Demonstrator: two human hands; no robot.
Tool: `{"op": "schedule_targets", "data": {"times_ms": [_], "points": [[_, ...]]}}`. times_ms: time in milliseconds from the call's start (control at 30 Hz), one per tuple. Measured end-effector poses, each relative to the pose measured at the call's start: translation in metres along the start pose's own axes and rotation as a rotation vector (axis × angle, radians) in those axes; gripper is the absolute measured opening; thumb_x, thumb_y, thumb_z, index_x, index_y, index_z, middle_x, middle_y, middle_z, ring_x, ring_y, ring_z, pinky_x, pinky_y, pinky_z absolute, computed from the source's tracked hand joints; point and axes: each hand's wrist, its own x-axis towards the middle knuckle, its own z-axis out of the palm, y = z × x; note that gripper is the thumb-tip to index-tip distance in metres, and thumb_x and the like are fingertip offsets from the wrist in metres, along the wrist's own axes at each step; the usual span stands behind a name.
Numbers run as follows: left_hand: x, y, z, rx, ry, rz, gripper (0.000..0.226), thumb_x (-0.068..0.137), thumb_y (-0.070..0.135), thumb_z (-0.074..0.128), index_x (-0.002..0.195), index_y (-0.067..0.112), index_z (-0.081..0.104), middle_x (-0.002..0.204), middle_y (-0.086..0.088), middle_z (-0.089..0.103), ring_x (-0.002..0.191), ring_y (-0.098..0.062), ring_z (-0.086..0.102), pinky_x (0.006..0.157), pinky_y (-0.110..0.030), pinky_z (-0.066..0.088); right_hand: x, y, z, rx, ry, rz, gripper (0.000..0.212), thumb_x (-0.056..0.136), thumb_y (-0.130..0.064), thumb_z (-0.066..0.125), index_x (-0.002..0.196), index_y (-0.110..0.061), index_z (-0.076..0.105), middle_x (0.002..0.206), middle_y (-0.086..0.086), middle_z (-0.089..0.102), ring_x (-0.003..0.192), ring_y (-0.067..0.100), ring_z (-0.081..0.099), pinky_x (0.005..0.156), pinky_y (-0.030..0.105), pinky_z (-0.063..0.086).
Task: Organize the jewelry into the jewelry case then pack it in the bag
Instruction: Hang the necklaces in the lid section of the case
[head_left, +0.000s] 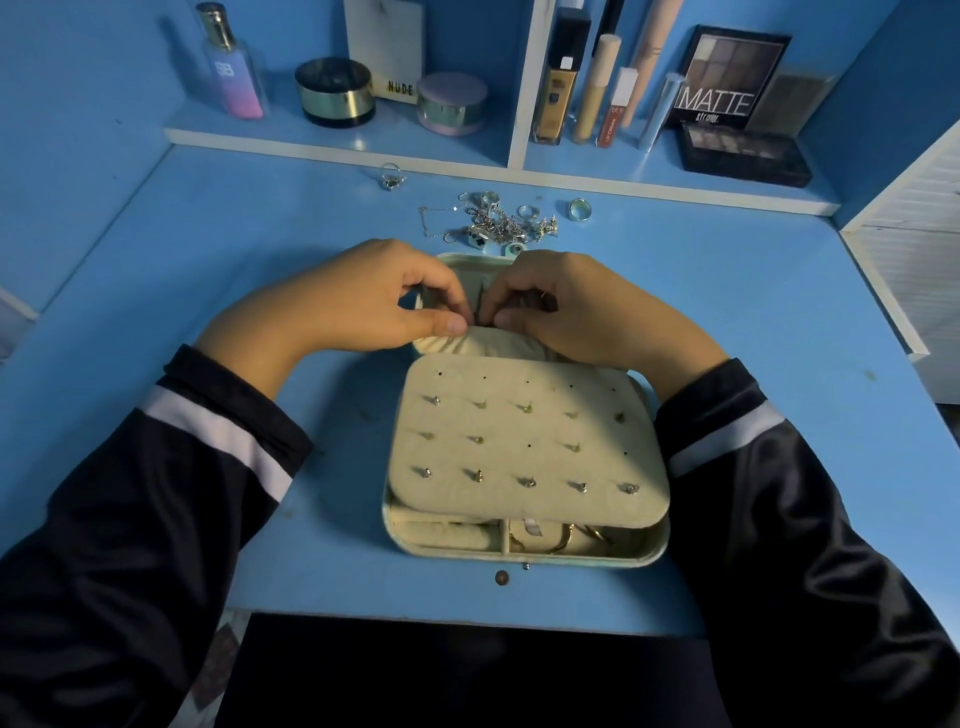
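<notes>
Now L hand pinches jewelry case pocket (R hand too).

The jewelry case lies open in the middle of the desk, its earring panel over the near half. The left hand and right hand meet over the far half, pinching a thin piece between them. Behind the case lies a jewelry pile, with 1 ring back-left of it and 1 band right of it.

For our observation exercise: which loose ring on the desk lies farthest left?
The small ring lying alone near the shelf, left of the jewelry heap; the wide band sits on the heap's right.
</notes>
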Motion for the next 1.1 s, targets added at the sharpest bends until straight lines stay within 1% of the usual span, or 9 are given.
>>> {"op": "schedule_targets", "data": {"times_ms": [67, 133, 200, 267, 400, 733, 867, 1000, 1100], "points": [[0.000, -0.002, 0.001, -0.016, 0.010, -0.004, 0.004, 0.082, 0.046, 0.070, 0.080, 0.046, 0.068, 0.080, 0.007, 0.068, 0.069, -0.009, 0.053, 0.066, -0.035, 0.045, -0.001, 0.001, -0.001, 0.019, 0.019, -0.007, 0.017, 0.088, -0.010, 0.065, 0.092, -0.024, 0.073, 0.091, 0.000, 0.065, 0.079, 0.017, 0.056, 0.074, 0.032, 0.047], [0.000, -0.002, 0.002, -0.014, 0.067, 0.007, 0.012, 0.080, 0.054, 0.067, 0.083, 0.043, 0.070, 0.082, 0.001, 0.069, 0.071, -0.022, 0.055, 0.070, -0.044, 0.050, -0.002, 0.003, -0.003, 0.059, 0.060, -0.011, 0.014, 0.088, -0.010, 0.067, 0.093, -0.021, 0.074, 0.090, -0.002, 0.066, 0.074, 0.010, 0.054, 0.070, 0.021, 0.044], [0.002, -0.002, 0.002, -0.044, 0.164, 0.039, 0.001, 0.084, 0.040, 0.070, 0.084, 0.041, 0.069, 0.084, 0.011, 0.067, 0.072, -0.012, 0.055, 0.076, -0.034, 0.050, -0.001, 0.005, -0.007, 0.088, 0.116, -0.001, 0.013, 0.088, -0.009, 0.067, 0.094, -0.016, 0.074, 0.086, -0.006, 0.064, 0.070, 0.002, 0.052, 0.068, 0.014, 0.042], [0.006, -0.001, 0.001, -0.043, 0.273, 0.068, 0.007, 0.087, 0.031, 0.069, 0.090, 0.037, 0.069, 0.086, 0.019, 0.064, 0.074, -0.001, 0.053, 0.076, -0.016, 0.044, 0.001, 0.010, -0.011, 0.093, 0.176, 0.014, 0.012, 0.088, -0.007, 0.065, 0.094, -0.014, 0.073, 0.082, -0.013, 0.062, 0.069, -0.002, 0.053, 0.069, 0.010, 0.042], [0.020, -0.009, 0.001, 0.003, 0.391, 0.057, 0.012, 0.092, 0.025, 0.066, 0.103, 0.025, 0.071, 0.097, 0.010, 0.064, 0.084, -0.001, 0.055, 0.072, -0.001, 0.033, 0.009, 0.019, -0.018, 0.119, 0.279, 0.052, 0.014, 0.089, -0.010, 0.064, 0.092, -0.021, 0.072, 0.079, -0.021, 0.061, 0.068, -0.004, 0.054, 0.068, 0.007, 0.041], [0.061, -0.046, -0.007, 0.103, 0.471, -0.029, 0.018, 0.095, 0.024, 0.061, 0.111, 0.019, 0.070, 0.107, 0.008, 0.059, 0.101, -0.007, 0.055, 0.085, -0.006, 0.036, 0.056, 0.038, -0.026, -0.047, 0.313, 0.095, 0.013, 0.090, -0.011, 0.065, 0.100, -0.012, 0.073, 0.090, -0.003, 0.066, 0.068, -0.002, 0.051, 0.064, 0.000, 0.038], [0.076, -0.054, -0.008, 0.147, 0.504, -0.075, 0.021, 0.093, 0.023, 0.064, 0.110, 0.014, 0.071, 0.109, -0.002, 0.062, 0.093, -0.016, 0.057, 0.082, -0.021, 0.038, 0.075, 0.043, -0.027, -0.108, 0.309, 0.073, 0.015, 0.088, -0.010, 0.065, 0.101, -0.012, 0.074, 0.089, -0.001, 0.063, 0.063, -0.003, 0.046, 0.063, 0.000, 0.035], [0.081, -0.054, -0.008, 0.168, 0.500, -0.076, 0.018, 0.089, 0.023, 0.069, 0.102, 0.011, 0.073, 0.101, -0.005, 0.061, 0.081, -0.012, 0.050, 0.072, -0.015, 0.033, 0.092, 0.046, -0.027, -0.199, 0.269, 0.042, 0.020, 0.088, -0.012, 0.066, 0.104, -0.017, 0.075, 0.090, -0.001, 0.060, 0.072, 0.007, 0.045, 0.061, 0.002, 0.031], [0.079, -0.054, -0.010, 0.144, 0.498, -0.074, 0.012, 0.088, 0.021, 0.070, 0.095, 0.012, 0.074, 0.095, 0.000, 0.059, 0.070, -0.004, 0.048, 0.065, -0.002, 0.032, 0.102, 0.051, -0.024, -0.221, 0.251, 0.038, 0.020, 0.086, -0.015, 0.067, 0.104, -0.019, 0.075, 0.095, 0.004, 0.061, 0.079, 0.010, 0.047, 0.060, 0.006, 0.031]]}}
